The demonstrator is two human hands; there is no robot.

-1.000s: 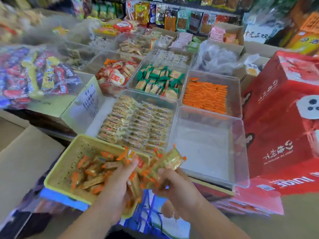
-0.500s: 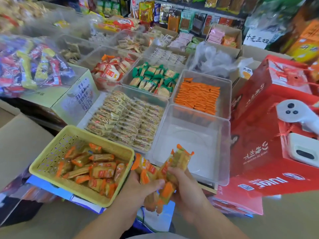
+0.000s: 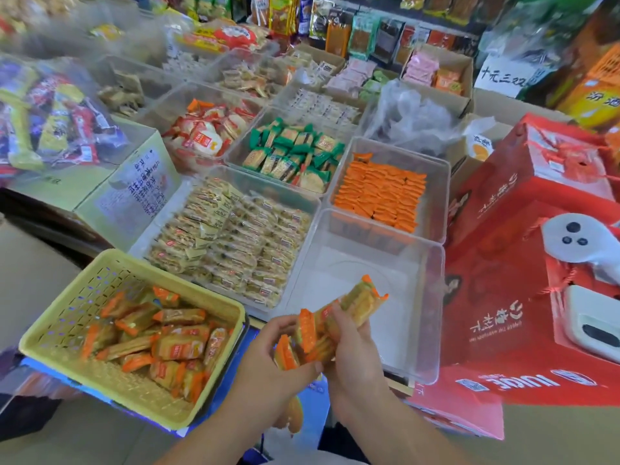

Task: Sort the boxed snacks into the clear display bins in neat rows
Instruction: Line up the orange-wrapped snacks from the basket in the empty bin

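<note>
Left hand (image 3: 268, 360) and right hand (image 3: 355, 357), each grip clamped on one stack of orange-ended snack packets (image 3: 322, 327) at 6 o'clock of the empty clear bin (image 3: 432, 317), more in the yellow basket (image 3: 60, 317) at 9 o'clock; probably light, slippery, crushable wrappers, best squeezed across flat sides.

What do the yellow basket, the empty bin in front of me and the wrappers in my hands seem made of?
Yellow basket: moulded plastic, matt, judging by its perforated grid walls and thick rim.
Empty bin: clear rigid plastic, glossy; the orange packs behind show through its wall.
Wrappers: probably thin plastic film, shiny, with crimped orange ends.
</note>
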